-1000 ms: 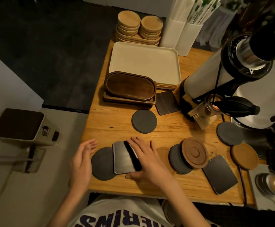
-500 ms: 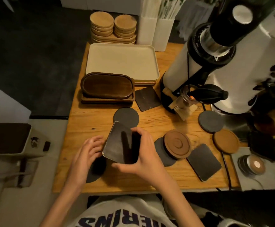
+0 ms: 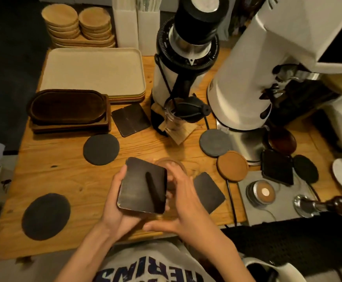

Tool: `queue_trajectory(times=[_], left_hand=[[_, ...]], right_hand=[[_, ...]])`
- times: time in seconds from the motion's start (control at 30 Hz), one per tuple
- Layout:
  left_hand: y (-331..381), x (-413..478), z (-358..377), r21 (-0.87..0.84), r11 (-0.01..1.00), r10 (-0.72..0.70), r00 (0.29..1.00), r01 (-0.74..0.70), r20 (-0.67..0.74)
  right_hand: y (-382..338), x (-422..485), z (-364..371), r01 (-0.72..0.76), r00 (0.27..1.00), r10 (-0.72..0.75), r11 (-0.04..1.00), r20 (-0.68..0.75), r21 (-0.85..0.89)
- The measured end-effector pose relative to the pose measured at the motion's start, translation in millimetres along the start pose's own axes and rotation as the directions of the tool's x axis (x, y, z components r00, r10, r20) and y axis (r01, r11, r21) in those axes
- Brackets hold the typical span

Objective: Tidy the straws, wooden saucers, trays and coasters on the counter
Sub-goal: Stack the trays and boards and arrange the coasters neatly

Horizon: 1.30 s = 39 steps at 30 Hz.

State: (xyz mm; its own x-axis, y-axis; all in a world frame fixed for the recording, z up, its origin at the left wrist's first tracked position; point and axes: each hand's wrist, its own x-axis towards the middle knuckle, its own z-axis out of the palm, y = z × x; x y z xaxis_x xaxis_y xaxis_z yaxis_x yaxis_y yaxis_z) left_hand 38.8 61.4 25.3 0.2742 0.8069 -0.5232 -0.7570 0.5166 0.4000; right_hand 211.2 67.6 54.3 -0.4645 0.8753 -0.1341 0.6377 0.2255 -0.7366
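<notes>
Head view: left hand (image 3: 117,203) holds square coaster (image 3: 140,190) (tilted)

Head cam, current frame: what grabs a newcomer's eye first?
The dark square coaster, lifted at front centre: the left hand grips it, and the right hand is at its right edge. Behind it, the black-topped grinder and the big white machine tower over the back right of the counter. A round dark coaster lies mid-left, in front of the cream tray.

free: counter (image 3: 60,176) front-left | blocked: 2 machines (image 3: 186,64) (image 3: 247,78) right, trays (image 3: 92,72) rear | far-right: unclear
</notes>
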Motion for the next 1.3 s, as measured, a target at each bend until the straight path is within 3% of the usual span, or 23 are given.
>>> queue_trajectory(times=[0.13,0.27,0.33,0.5,0.6,0.67,0.83,1.07,1.3], left_hand=[[-4.3,14.8,8.5,-0.077,0.993,0.096,0.984,-0.085,0.149],[-14.6,24.2,15.9,-0.068,0.993,0.105,0.985,-0.096,0.138],[-20.9,26.7,21.9,-0.066,0.991,0.121,0.985,-0.114,0.124],[-30.5,30.8,27.8,-0.073,0.991,0.12,0.986,-0.112,0.115],[-37.2,29.8,33.8,-0.138,0.987,0.115,0.971,-0.087,0.21],[-39.5,27.8,39.6,-0.146,0.983,0.142,0.97,-0.114,0.196],[-44.7,32.9,44.9,-0.169,0.983,0.116,0.961,-0.075,0.251],[-45.8,39.8,49.9,-0.117,0.985,0.147,0.967,-0.125,0.208],[-52.8,46.6,64.0,-0.022,0.979,0.206,0.965,-0.205,0.163]], right_hand=[[49.4,-23.1,-20.9,-0.247,0.968,0.244,0.966,-0.052,-0.08],[79.7,-31.2,-21.8,-0.356,0.935,0.35,0.923,-0.063,-0.146],[88.6,-30.4,-17.2,-0.374,0.927,0.372,0.911,-0.043,-0.174],[97.1,-24.9,-5.3,-0.389,0.903,0.428,0.804,-0.017,-0.45],[97.7,-22.9,-3.7,-0.347,0.934,0.343,0.817,-0.096,-0.46],[97.1,-22.0,-4.3,-0.326,0.945,0.296,0.825,-0.138,-0.462],[94.4,-18.7,-8.5,-0.352,0.935,0.329,0.797,-0.136,-0.491],[98.7,-39.6,-41.4,-0.331,0.943,0.312,0.842,-0.114,-0.426],[92.9,-52.4,-99.6,-0.353,0.919,0.364,0.931,-0.153,0.097]])
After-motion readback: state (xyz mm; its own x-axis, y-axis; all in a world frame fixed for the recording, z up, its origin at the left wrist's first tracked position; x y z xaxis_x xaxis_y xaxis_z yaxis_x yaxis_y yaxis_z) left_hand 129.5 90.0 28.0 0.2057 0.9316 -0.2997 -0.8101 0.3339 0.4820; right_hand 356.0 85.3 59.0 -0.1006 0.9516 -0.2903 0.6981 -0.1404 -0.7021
